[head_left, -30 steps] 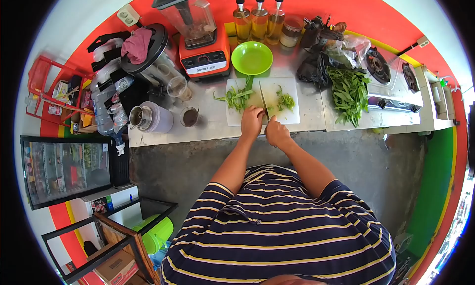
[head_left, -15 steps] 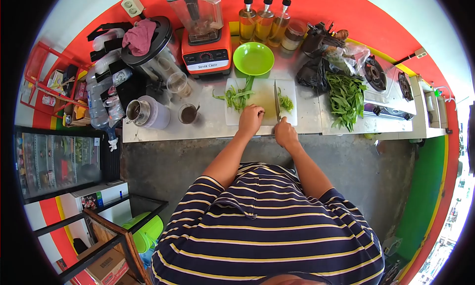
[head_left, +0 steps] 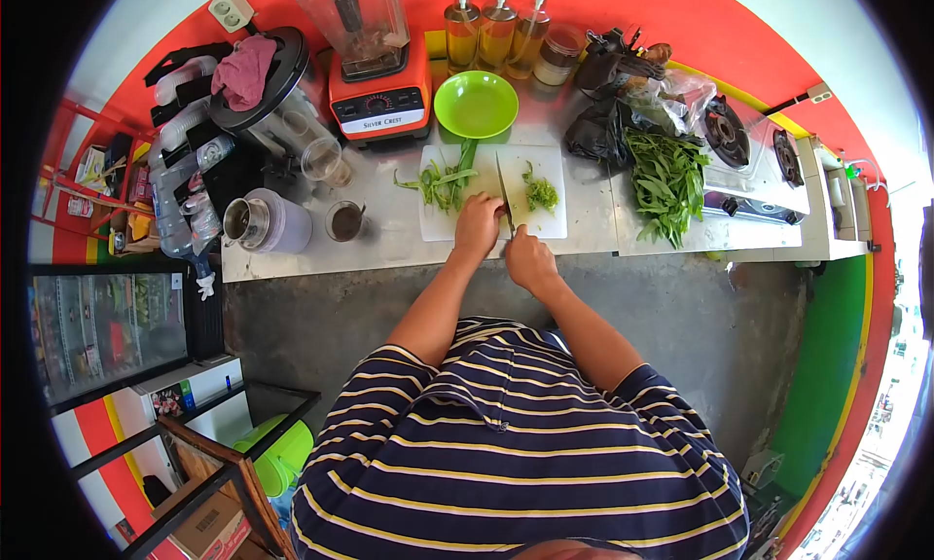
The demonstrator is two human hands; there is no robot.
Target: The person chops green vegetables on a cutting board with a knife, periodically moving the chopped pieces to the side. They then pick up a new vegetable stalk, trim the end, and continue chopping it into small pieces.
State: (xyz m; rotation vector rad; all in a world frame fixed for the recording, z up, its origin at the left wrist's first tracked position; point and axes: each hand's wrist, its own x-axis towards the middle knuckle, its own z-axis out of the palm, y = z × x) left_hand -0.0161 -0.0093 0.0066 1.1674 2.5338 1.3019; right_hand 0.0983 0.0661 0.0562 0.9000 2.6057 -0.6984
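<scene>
My right hand (head_left: 530, 261) is wrapped round the handle of a kitchen knife (head_left: 503, 182), whose blade points away from me over a white cutting board (head_left: 438, 231). Close against the blade's left side is my left hand (head_left: 479, 219), its fingers curled down on the board; whatever they pinch is hidden. Cut green stalks and leaves (head_left: 440, 185) lie on the board's left part. A small heap of finely chopped greens (head_left: 539, 190) sits to the right of the blade.
Beyond the board stands a green plate (head_left: 477, 105), with a red blender (head_left: 379, 98) to its left. Leafy greens (head_left: 667, 185) lie right, beside a gas stove (head_left: 749, 176). A glass of dark liquid (head_left: 344, 221) and a metal-topped jug (head_left: 268, 221) stand left.
The knife has moved left, away from the chopped heap and up to my left hand's fingers. The whole view has shifted slightly.
</scene>
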